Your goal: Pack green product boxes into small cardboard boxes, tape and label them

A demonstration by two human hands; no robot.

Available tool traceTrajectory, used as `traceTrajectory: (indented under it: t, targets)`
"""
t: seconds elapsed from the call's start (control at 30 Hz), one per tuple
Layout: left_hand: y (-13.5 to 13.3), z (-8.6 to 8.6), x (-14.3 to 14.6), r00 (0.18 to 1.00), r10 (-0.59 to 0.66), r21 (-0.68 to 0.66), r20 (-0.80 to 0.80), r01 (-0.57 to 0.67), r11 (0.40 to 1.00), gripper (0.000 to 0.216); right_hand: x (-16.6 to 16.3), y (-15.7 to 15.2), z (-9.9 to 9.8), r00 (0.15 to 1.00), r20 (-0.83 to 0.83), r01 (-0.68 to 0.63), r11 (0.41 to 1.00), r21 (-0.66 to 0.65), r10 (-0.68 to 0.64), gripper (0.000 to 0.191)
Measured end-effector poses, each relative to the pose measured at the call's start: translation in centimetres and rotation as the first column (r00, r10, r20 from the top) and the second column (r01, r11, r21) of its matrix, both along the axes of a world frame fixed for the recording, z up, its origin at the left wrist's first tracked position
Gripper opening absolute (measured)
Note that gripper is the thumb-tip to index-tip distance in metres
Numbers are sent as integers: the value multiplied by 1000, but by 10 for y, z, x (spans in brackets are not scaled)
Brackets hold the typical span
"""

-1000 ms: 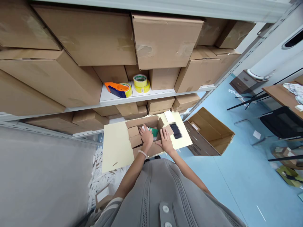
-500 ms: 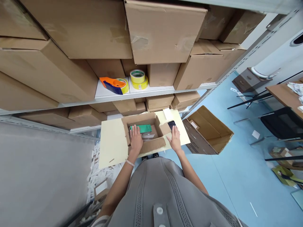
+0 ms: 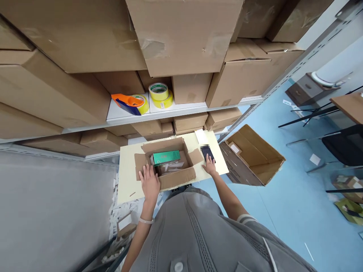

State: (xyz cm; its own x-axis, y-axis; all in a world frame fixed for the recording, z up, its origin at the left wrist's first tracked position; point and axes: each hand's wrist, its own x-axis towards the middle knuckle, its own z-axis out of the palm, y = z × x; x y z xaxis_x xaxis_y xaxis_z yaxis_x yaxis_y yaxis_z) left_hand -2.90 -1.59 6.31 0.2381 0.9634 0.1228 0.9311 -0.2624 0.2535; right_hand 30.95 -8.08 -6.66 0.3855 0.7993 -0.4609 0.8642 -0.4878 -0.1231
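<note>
An open cardboard box [image 3: 177,183] sits on a cream board [image 3: 129,166] in front of me, its side flaps folded outward. Inside it a green box [image 3: 166,157] lies along the far left, with pale strips of paper or plastic [image 3: 172,167] beside it. My left hand [image 3: 149,183] rests on the cardboard box's left flap and near corner, fingers spread, holding nothing. On the right, my right hand [image 3: 210,166] lies with its fingers on the lower part of a dark phone [image 3: 207,152], which is flat on the board. A white paper [image 3: 201,136] lies behind the phone.
Behind the board, shelves hold several closed cartons [image 3: 187,41]. An orange and blue tape dispenser [image 3: 130,104] and yellow tape rolls [image 3: 160,95] sit on one shelf. A large open carton [image 3: 255,155] stands on the floor at right. Paper scraps [image 3: 113,211] cover the lower left floor.
My left hand has moved from the green box out to the cardboard box's left flap, which now lies outward. My right hand has shifted onto the phone's lower part.
</note>
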Motion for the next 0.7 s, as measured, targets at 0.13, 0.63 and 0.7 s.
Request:
traceTrajectory:
  t: [0.13,0.63,0.7]
  targets:
    - [-6,0,-4,1000,19,-19,-1,-19,1000,49,1,2,-4,1000,-17,19,1000,-17,-19,82]
    - [2,8,1,998,58,-52,-21,-59,997,52,12,-36,31,949,-170,314,808,499,-264,72]
    - [3,8,0,997,72,-48,-20,-73,996,53,10,-43,53,942,-192,336,749,571,-277,74]
